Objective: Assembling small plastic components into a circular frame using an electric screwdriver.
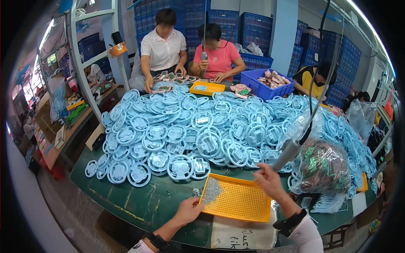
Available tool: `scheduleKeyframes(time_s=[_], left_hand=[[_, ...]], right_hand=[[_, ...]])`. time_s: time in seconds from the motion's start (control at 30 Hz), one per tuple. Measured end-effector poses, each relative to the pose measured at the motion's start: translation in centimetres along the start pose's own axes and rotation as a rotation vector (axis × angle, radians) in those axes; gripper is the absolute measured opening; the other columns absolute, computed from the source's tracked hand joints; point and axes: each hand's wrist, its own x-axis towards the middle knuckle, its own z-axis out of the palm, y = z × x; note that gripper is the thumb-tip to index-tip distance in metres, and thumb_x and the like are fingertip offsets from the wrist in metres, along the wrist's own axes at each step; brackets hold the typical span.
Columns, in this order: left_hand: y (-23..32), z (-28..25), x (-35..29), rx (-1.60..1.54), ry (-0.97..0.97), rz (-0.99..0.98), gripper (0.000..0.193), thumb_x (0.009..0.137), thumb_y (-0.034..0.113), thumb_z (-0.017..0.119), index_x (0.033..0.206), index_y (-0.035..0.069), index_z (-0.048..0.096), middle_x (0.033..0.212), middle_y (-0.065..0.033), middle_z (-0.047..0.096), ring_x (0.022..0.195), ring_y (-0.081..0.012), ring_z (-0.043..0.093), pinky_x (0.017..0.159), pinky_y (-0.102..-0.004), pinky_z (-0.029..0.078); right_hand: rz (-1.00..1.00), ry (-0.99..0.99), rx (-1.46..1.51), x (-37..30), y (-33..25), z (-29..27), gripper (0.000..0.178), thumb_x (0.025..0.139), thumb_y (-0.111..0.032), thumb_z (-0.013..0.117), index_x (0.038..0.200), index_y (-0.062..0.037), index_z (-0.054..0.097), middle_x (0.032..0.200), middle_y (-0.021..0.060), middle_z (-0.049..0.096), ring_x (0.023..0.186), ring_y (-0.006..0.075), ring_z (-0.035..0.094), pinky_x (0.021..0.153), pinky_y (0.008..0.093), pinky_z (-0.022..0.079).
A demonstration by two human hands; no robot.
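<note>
A yellow perforated tray (242,198) lies at the near edge of the green table, with a pile of small silvery screws (212,190) in its left end. My left hand (188,211) is closed at the tray's left rim, thumb and fingers pinching the edge by the screws. Over the tray's right end, my right hand (270,182) has its index finger stretched out and appears to hold nothing. Just beside it hangs a grey electric screwdriver (288,155) on a cable; whether the fingers touch it I cannot tell. Beyond the tray lie light-blue plastic steering-wheel-shaped parts (180,167).
A clear bag of dark and green parts (324,166) stands at the right. Across the table two people work near a small yellow tray (206,88) and a blue crate (266,84) of pink parts. Marked cardboard (223,232) lies under my tray. A metal frame (86,71) rises at left.
</note>
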Motion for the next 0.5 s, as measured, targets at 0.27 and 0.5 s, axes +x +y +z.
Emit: scheduleKeyframes(time_s=[0.27,0.5], left_hand=[[-0.8,-6.7,-4.5,-0.099,0.042,-0.097,0.029,0.081,0.012,0.059,0.105,-0.005,0.061,0.082,-0.0051,0.063,0.060,-0.0075,0.054,0.053,-0.0213,0.045],[1.9,-13.0,-9.6,-0.187,0.260,-0.134,0.024,0.079,0.006,0.055,0.099,-0.005,0.062,0.073,-0.0013,0.060,0.051,-0.0040,0.046,0.048,-0.0181,0.039]], right_hand=[[-0.312,-0.015,-0.476,1.3,1.5,-0.4,0.028,0.084,-0.008,0.057,0.112,-0.0030,0.053,0.098,0.0125,0.057,0.088,0.0259,0.058,0.075,0.0349,0.047],[-0.619,-0.370,-0.549,2.1,0.5,9.5,0.037,0.080,-0.014,0.061,0.115,-0.0064,0.053,0.108,0.0153,0.055,0.101,0.0319,0.052,0.089,0.0381,0.043]])
